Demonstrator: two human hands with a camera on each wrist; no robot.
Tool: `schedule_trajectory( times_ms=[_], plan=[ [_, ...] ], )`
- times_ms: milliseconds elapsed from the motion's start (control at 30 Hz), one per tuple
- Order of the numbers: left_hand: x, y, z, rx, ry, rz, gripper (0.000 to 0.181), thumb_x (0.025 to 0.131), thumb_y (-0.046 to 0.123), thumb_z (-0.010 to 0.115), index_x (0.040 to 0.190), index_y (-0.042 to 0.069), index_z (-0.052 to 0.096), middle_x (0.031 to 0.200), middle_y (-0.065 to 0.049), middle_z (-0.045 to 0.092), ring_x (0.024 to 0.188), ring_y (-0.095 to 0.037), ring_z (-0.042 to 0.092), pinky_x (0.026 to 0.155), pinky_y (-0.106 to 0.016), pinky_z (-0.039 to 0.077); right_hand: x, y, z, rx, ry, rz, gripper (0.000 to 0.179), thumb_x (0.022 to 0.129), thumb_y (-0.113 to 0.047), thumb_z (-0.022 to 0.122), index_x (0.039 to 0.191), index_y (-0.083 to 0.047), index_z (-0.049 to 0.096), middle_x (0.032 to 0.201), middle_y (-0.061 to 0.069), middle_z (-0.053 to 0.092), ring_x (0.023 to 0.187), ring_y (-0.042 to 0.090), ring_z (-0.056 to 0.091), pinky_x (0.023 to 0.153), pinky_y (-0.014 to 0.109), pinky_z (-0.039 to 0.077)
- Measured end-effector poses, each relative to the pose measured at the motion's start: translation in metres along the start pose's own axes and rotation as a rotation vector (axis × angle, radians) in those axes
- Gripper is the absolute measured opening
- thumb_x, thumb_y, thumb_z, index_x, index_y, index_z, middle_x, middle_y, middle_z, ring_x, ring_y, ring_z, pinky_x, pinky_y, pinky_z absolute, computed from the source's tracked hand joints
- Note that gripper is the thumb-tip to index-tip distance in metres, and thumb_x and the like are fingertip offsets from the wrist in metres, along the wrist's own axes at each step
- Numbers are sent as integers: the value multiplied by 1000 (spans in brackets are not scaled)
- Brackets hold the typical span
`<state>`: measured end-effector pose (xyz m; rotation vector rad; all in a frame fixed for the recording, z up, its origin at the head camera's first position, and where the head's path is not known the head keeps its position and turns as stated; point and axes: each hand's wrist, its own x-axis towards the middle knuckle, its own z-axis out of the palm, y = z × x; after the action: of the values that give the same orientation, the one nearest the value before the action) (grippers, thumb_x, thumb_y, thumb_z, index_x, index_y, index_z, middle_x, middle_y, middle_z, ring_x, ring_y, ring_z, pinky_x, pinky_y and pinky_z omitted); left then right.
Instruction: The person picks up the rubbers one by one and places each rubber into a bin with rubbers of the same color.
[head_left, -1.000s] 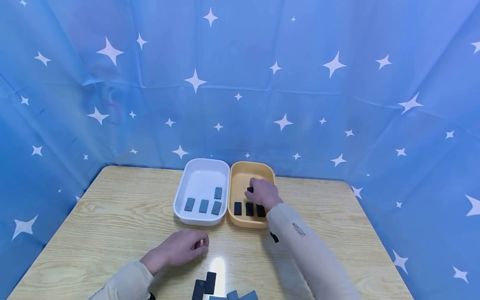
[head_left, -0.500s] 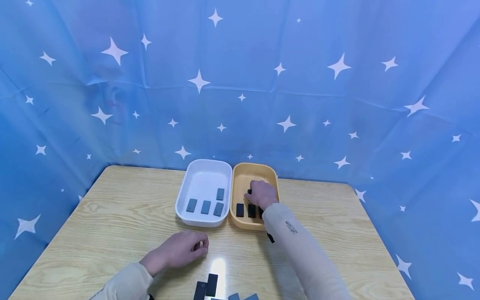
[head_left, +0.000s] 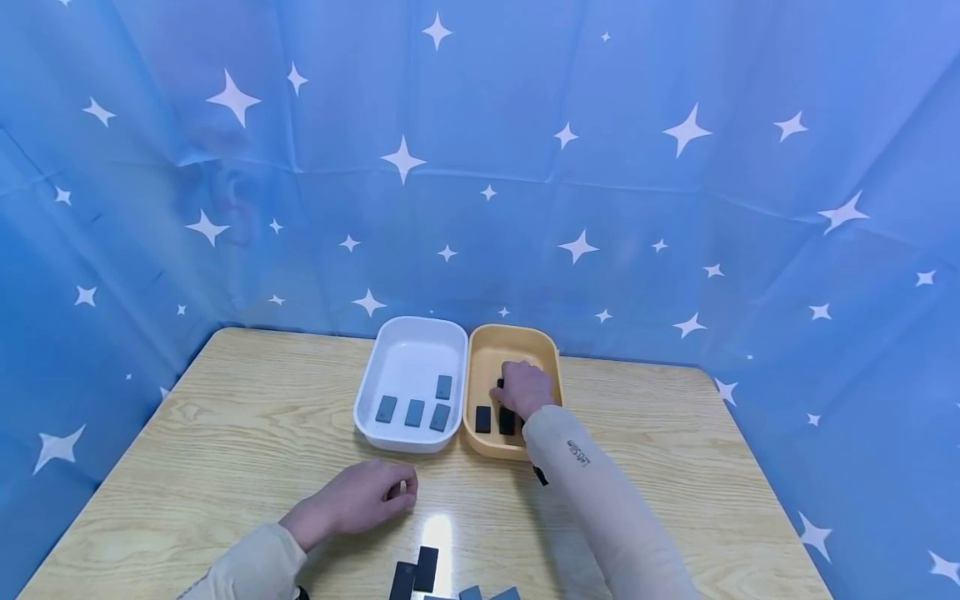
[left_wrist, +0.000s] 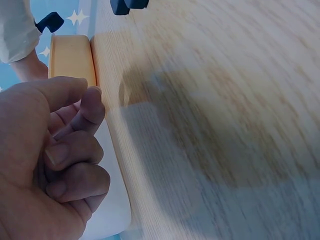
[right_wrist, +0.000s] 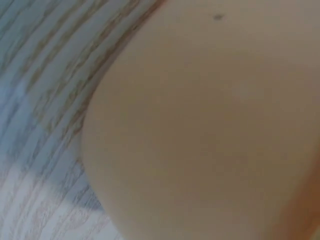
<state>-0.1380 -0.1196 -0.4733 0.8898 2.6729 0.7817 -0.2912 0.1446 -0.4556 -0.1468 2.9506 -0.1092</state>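
My right hand (head_left: pixel 527 389) reaches into the orange tray (head_left: pixel 552 350). Its thumb and fingers pinch a small black rectangular block (head_left: pixel 501 383), mostly hidden by the hand. Nearer the tray's front lie more black blocks (head_left: pixel 483 419), one of them largely covered by the sleeve. Only the tray's outer wall (right_wrist: pixel 190 130) fills the right wrist view; the hand is out of sight there. My left hand (head_left: pixel 367 497) stays low over the table in front of the white tray (head_left: pixel 363 417), its fingers loosely curled with nothing between them, as the left wrist view confirms.
Several grey-blue blocks (head_left: pixel 415 412) lie in the white tray, which stands against the orange one. At the table's near edge are black blocks (head_left: pixel 426 569) and grey-blue blocks (head_left: pixel 470 593), partly cut off. A blue starred curtain (head_left: pixel 480 167) hangs behind the table (head_left: pixel 225 433).
The view has shifted slightly. My right forearm has moved a little left over the orange tray, so its sleeve now covers more of the rightmost black block. The left hand has stayed put.
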Motion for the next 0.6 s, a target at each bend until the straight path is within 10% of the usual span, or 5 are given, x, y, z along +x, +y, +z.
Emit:
schedule_trajectory(
  times_ms=[600],
  plan=[
    [-2, -4, 2, 13, 4, -6, 6, 93, 28, 61, 87, 28, 60, 62, 18, 48, 54, 3, 42, 53, -20, 35, -1, -3, 4, -41, 14, 10, 39, 89, -43, 67, 111, -11, 61, 83, 6, 63, 67, 21, 57, 58, 35, 47]
  ],
)
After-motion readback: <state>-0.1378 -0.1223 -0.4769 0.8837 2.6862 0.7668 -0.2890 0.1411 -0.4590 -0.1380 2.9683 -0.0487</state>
